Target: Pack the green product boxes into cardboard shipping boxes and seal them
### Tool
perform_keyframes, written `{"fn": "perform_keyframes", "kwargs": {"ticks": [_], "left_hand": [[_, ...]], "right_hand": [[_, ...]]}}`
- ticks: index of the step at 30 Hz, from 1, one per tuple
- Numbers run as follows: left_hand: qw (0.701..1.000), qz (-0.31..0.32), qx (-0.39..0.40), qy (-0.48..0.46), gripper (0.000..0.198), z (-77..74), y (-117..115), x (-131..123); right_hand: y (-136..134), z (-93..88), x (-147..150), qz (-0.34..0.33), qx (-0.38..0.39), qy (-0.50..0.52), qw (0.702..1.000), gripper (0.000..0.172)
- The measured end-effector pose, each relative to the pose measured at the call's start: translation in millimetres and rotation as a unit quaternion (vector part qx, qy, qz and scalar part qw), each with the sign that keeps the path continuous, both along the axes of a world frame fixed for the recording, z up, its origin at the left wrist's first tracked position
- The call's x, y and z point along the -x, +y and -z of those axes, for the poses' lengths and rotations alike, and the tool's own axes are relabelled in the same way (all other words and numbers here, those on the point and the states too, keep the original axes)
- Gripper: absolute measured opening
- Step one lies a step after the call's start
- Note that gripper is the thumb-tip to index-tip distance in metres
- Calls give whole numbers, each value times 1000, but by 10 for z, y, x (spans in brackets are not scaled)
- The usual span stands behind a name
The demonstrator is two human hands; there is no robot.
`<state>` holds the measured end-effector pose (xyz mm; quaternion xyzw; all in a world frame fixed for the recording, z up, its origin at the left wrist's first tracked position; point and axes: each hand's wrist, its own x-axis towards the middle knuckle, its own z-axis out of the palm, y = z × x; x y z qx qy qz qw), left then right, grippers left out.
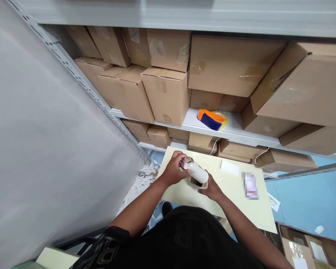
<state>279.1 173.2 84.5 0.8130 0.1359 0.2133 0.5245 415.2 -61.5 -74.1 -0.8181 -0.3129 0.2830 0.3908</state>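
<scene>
My left hand (176,169) is closed round the upper end of a white cylinder (198,172), which lies tilted and has a shiny, silvery end. At the cylinder's lower end, my right hand (212,188) curls round a clear round thing (194,185) with a dark brown middle. Whether that is a jar or a roll of tape I cannot tell, and the hands partly cover both things. They are held over a pale yellow tabletop (182,194).
A white card (229,167) and a blurred-out oblong item (250,185) lie on the tabletop. Behind it, shelves carry several cardboard boxes (165,95) and an orange and blue tape dispenser (212,118). Paper scraps (137,186) litter the left floor; an open box (310,246) stands lower right.
</scene>
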Motion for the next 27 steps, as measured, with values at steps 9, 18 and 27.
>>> {"fn": "perform_keyframes", "kwargs": {"ticks": [9,18,27], "left_hand": [[971,-19,214,-109,39,217,30,96],[883,-11,466,-56,62,242,-441,-48],[843,-4,538,-17,49,187,-628,-94]], "right_hand": [[-208,-817,113,114,-118,157,974,64],[76,-1189,387,127,-231,303,916,65],[37,-1164,517,32,-212,429,878,72]]}}
